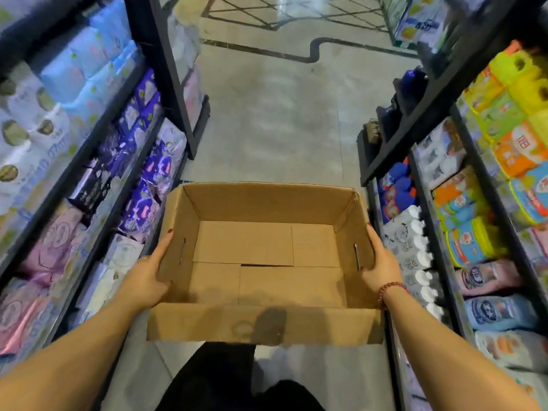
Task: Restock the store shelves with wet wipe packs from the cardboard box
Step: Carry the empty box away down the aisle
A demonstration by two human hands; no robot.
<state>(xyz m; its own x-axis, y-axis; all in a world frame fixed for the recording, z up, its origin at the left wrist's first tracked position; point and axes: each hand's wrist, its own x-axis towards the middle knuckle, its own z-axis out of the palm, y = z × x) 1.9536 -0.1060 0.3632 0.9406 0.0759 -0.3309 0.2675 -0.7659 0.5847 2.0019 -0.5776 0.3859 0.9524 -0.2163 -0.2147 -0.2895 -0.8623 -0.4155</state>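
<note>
- Brown cardboard box (267, 250), open side up with nothing inside, is held above the aisle floor (267, 114) between the shelves.
- Left hand (148, 277) clasps its left wall, fingers (166, 241) wrapped outside.
- Right hand (379, 265) grips the right wall likewise.
- Its long axis runs left to right, near flap folded out toward the person.

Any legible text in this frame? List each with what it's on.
None reads with confidence.
Cardboard box: plain, no print visible.
White packs, left shelf: large lettering, too blurred to read.
Orange pack, right shelf: one big character, too blurred to read.
Blue pouches, lower right: round logos, illegible.
All other packaging: motion-blurred.
</note>
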